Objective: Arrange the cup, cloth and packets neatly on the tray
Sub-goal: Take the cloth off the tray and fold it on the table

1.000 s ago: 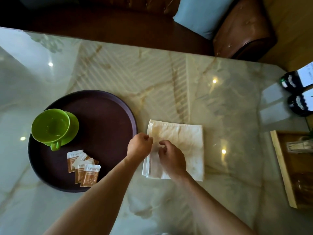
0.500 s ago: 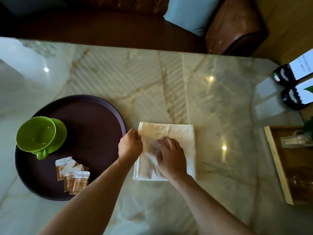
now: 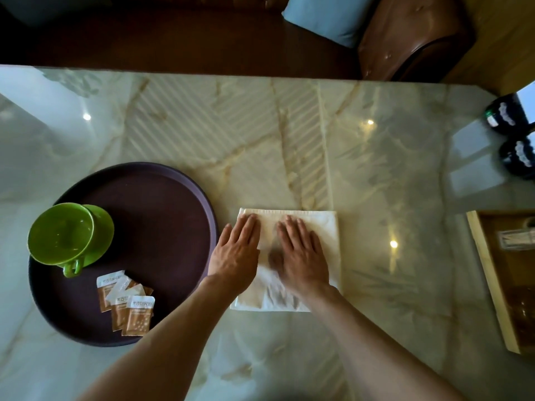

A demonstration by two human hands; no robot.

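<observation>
Pressing one cloth (image 3: 324, 227) — two hands

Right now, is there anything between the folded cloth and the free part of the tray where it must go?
Nothing visible blocks it. The white folded cloth lies on the marble table just right of the dark round tray. The green cup and packets occupy the tray's left and near parts. Both hands, left hand and right hand, press flat on the cloth.
</observation>
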